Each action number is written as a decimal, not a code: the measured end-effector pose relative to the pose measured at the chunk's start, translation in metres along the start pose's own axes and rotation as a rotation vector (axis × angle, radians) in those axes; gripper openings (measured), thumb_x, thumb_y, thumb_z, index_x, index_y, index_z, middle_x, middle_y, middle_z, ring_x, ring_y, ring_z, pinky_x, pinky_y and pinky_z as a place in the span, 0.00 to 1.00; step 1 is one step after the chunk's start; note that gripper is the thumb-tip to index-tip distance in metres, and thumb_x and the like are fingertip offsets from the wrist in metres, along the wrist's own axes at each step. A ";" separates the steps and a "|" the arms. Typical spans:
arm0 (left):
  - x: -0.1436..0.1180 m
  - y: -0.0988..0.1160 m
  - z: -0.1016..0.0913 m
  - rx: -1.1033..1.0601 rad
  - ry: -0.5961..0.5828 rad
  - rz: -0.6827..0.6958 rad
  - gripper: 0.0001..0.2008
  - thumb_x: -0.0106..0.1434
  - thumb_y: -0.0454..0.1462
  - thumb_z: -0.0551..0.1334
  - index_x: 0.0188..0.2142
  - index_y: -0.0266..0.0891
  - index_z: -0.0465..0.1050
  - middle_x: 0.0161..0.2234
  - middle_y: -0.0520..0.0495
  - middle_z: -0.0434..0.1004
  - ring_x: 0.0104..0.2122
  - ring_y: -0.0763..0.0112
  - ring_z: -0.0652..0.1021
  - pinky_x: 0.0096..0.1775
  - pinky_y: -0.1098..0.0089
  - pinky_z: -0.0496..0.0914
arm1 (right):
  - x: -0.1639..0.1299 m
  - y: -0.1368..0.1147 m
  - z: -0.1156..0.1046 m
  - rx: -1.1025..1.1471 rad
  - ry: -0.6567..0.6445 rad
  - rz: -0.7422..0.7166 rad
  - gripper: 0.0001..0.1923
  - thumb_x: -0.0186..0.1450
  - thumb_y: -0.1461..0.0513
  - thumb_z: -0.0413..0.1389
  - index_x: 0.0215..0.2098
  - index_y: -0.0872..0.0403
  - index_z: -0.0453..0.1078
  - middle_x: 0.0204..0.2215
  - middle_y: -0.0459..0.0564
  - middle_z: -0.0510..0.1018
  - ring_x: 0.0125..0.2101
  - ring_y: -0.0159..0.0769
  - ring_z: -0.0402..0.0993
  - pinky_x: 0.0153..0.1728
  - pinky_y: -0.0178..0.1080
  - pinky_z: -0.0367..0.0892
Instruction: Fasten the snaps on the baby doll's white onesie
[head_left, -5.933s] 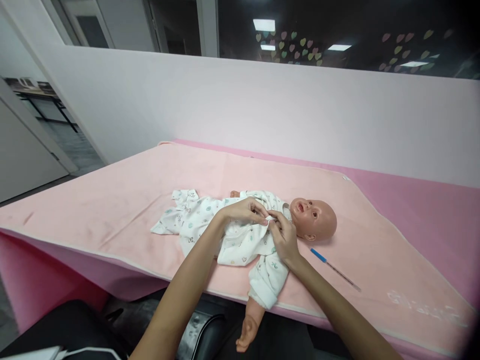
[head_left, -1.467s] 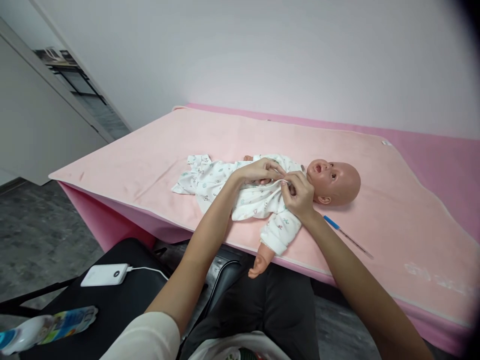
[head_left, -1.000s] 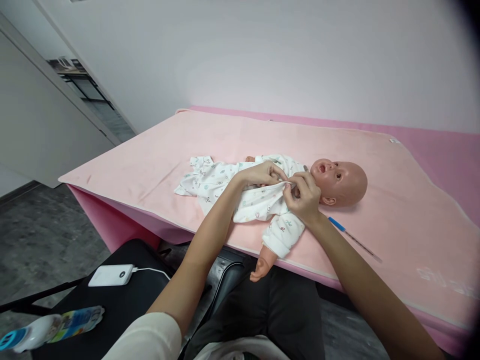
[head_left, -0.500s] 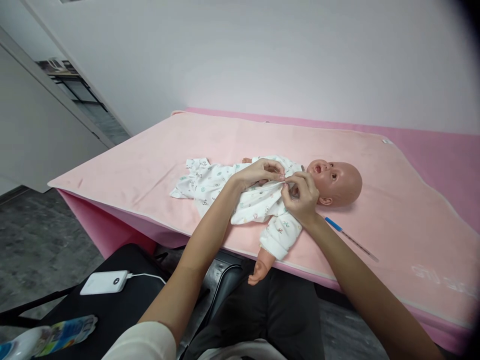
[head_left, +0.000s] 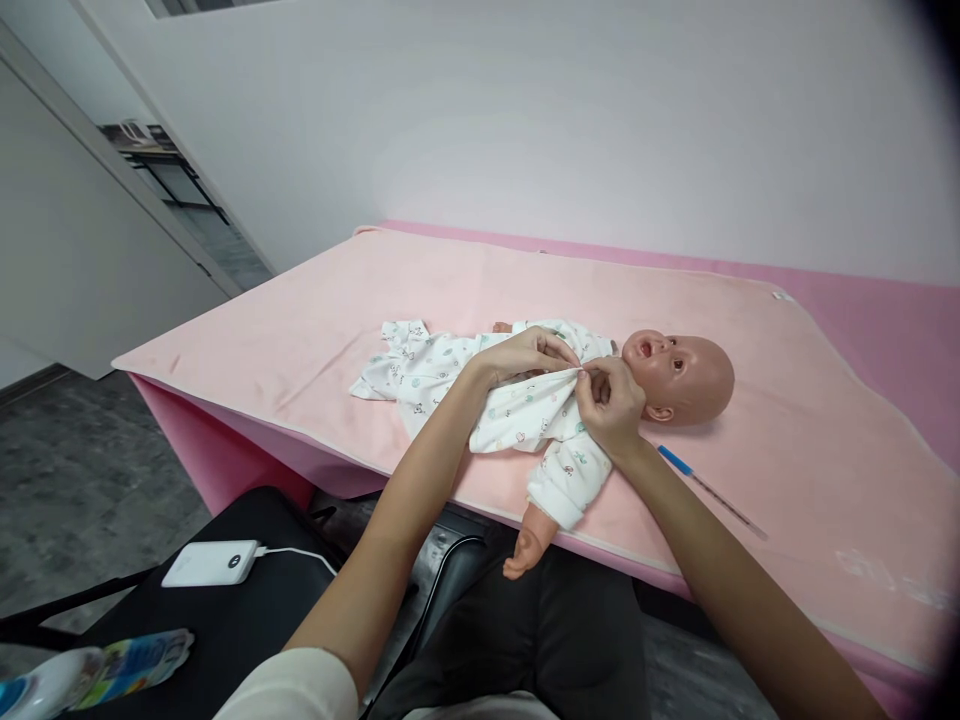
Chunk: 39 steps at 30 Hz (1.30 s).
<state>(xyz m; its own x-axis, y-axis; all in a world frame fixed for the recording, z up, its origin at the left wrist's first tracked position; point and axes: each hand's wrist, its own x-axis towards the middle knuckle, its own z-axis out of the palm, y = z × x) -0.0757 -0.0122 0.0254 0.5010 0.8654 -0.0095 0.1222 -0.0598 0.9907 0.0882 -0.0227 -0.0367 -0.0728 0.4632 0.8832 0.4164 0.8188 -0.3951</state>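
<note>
Your left hand [head_left: 525,352] and right hand [head_left: 611,398] meet on the chest of the baby doll [head_left: 570,400], which lies on its back near the middle of the soft pink mat [head_left: 300,330], its smooth bald plastic head at 3 o'clock. Both sets of fingers are pinched on the thin white printed romper [head_left: 450,375], drawing its front edges together just below the chin. One bare moulded doll arm hangs over the mat's near edge at 6 o'clock. A slim thermometer with a blue tip [head_left: 709,488] lies at 4 o'clock from the head, near it but apart.
</note>
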 end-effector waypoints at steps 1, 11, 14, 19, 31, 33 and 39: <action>0.000 0.000 0.000 0.004 -0.003 0.001 0.13 0.47 0.38 0.67 0.32 0.30 0.76 0.24 0.47 0.73 0.20 0.81 0.67 0.21 0.77 0.57 | 0.001 0.000 0.000 0.002 -0.012 0.007 0.03 0.59 0.66 0.52 0.32 0.52 0.63 0.20 0.41 0.64 0.17 0.26 0.58 0.20 0.32 0.58; 0.000 0.002 -0.001 -0.014 0.056 -0.066 0.15 0.47 0.40 0.67 0.33 0.31 0.75 0.20 0.52 0.67 0.16 0.83 0.62 0.17 0.78 0.54 | 0.002 0.000 -0.002 0.002 -0.085 0.018 0.07 0.57 0.66 0.51 0.35 0.53 0.66 0.22 0.43 0.66 0.18 0.27 0.59 0.23 0.33 0.61; 0.001 0.003 -0.001 -0.011 0.052 -0.065 0.15 0.47 0.40 0.67 0.33 0.32 0.75 0.19 0.53 0.65 0.16 0.83 0.62 0.17 0.78 0.54 | 0.002 0.001 -0.001 0.006 -0.069 0.012 0.06 0.58 0.65 0.51 0.34 0.53 0.66 0.22 0.43 0.67 0.18 0.27 0.59 0.22 0.33 0.60; 0.001 0.003 -0.001 -0.004 0.043 -0.060 0.14 0.47 0.40 0.67 0.32 0.32 0.75 0.20 0.53 0.65 0.17 0.83 0.62 0.17 0.78 0.53 | 0.002 0.000 -0.002 0.000 -0.088 0.019 0.04 0.59 0.64 0.51 0.33 0.53 0.66 0.22 0.43 0.66 0.18 0.27 0.59 0.21 0.33 0.60; -0.001 0.003 0.000 -0.099 0.023 -0.013 0.13 0.48 0.37 0.67 0.34 0.30 0.76 0.25 0.48 0.72 0.24 0.79 0.70 0.24 0.77 0.61 | 0.003 0.000 -0.002 -0.003 -0.068 0.012 0.03 0.60 0.63 0.52 0.34 0.53 0.66 0.21 0.43 0.69 0.19 0.27 0.62 0.22 0.32 0.60; -0.001 0.004 0.000 -0.131 -0.021 -0.004 0.14 0.47 0.35 0.68 0.34 0.30 0.75 0.28 0.45 0.74 0.29 0.76 0.73 0.30 0.76 0.66 | 0.003 0.000 -0.002 -0.008 -0.063 0.010 0.03 0.60 0.63 0.52 0.33 0.53 0.66 0.21 0.43 0.69 0.19 0.27 0.62 0.22 0.32 0.60; 0.000 0.003 0.002 -0.153 -0.035 -0.018 0.17 0.44 0.32 0.70 0.36 0.30 0.75 0.29 0.44 0.77 0.30 0.75 0.76 0.36 0.72 0.69 | 0.004 -0.001 -0.002 -0.007 -0.066 0.013 0.03 0.60 0.63 0.52 0.33 0.53 0.66 0.21 0.43 0.69 0.19 0.28 0.63 0.23 0.32 0.60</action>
<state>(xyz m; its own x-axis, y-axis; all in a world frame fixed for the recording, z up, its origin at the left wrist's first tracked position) -0.0739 -0.0137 0.0279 0.5294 0.8479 -0.0299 0.0008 0.0347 0.9994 0.0891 -0.0224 -0.0323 -0.1268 0.4951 0.8595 0.4241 0.8104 -0.4042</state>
